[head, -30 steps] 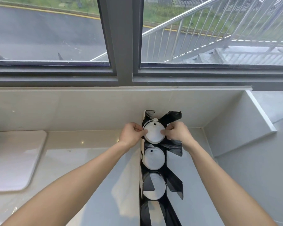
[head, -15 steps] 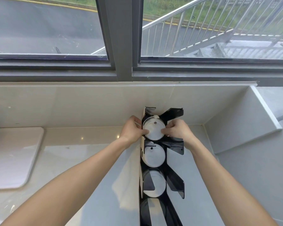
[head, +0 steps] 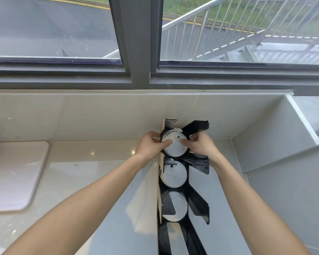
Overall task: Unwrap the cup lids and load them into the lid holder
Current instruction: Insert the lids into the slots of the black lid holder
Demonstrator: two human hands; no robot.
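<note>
A black lid holder (head: 198,162) with several slots stands on the counter against the back wall. A stack of white cup lids (head: 175,147) sits in its farthest slot. My left hand (head: 150,144) grips the stack from the left and my right hand (head: 199,144) from the right, thumbs pressed on the top lid. More white lids (head: 174,174) fill the second slot, and another stack (head: 177,205) lies in the third. The nearest slot is cut off by the frame's bottom edge.
A white rectangular board (head: 13,173) lies on the counter at left. A tiled wall (head: 81,116) and a window sill rise behind the holder. A slanted side wall (head: 269,137) closes in on the right. The pale counter (head: 92,172) stretches between board and holder.
Both hands stay on the top stack of lids in the farthest slot, with fingers shifting slightly. The camera has tilted a little.
</note>
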